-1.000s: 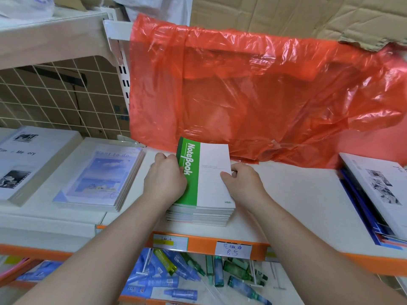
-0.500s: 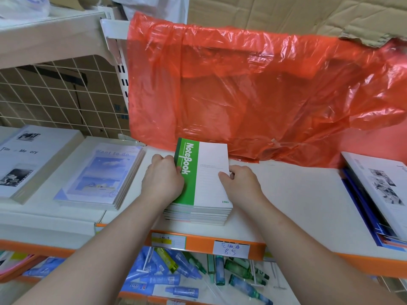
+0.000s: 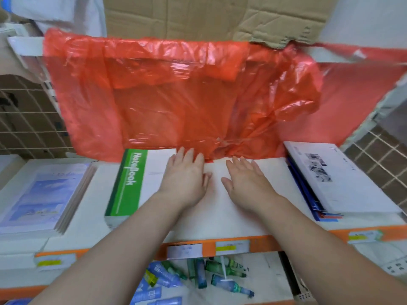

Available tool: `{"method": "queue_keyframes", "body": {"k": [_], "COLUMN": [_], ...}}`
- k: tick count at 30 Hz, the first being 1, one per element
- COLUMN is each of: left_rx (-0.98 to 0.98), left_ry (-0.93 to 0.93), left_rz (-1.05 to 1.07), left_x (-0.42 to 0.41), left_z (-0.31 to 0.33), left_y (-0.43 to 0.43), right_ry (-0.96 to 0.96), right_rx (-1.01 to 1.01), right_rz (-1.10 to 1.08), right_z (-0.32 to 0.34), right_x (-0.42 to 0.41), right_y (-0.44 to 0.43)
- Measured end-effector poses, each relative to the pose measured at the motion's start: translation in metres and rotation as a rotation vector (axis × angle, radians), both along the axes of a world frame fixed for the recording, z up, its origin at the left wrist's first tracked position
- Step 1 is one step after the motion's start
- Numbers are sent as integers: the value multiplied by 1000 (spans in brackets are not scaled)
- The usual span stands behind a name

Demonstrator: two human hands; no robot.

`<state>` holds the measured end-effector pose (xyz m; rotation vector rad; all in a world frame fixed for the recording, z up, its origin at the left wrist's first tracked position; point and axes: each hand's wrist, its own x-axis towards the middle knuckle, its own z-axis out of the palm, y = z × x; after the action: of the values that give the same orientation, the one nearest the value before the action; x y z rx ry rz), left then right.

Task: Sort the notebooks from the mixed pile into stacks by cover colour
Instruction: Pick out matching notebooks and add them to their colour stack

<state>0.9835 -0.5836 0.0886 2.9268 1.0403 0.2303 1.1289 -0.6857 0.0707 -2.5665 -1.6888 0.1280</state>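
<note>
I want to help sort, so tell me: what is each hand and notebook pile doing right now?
green notebook: closed, topping its pile
left hand: flat, fingers straight, at that notebook's right edge
right hand: flat over the bare shelf, holding nothing
sky-blue notebooks: closed, stacked
red bag: hanging, crumpled

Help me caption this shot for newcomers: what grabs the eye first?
The red bag draped across the back of the shelf dominates. Below it, left of centre, lies a green notebook stack. The left hand and right hand are spread open just right of it, the left over its edge.
</note>
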Motion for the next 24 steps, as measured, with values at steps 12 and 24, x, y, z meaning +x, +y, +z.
{"method": "queue_keyframes", "body": {"k": [12, 24], "left_rx": [-31, -74], "left_ry": [92, 82], "left_rz": [-211, -225], "left_x": [148, 229], "left_z": [-16, -29], "left_y": [-113, -171], "right_ry": [-7, 60], "right_rx": [-33, -65], "right_rz": [-220, -277], "right_z": [1, -6], "right_x": [127, 208], "right_y": [-134, -198]}}
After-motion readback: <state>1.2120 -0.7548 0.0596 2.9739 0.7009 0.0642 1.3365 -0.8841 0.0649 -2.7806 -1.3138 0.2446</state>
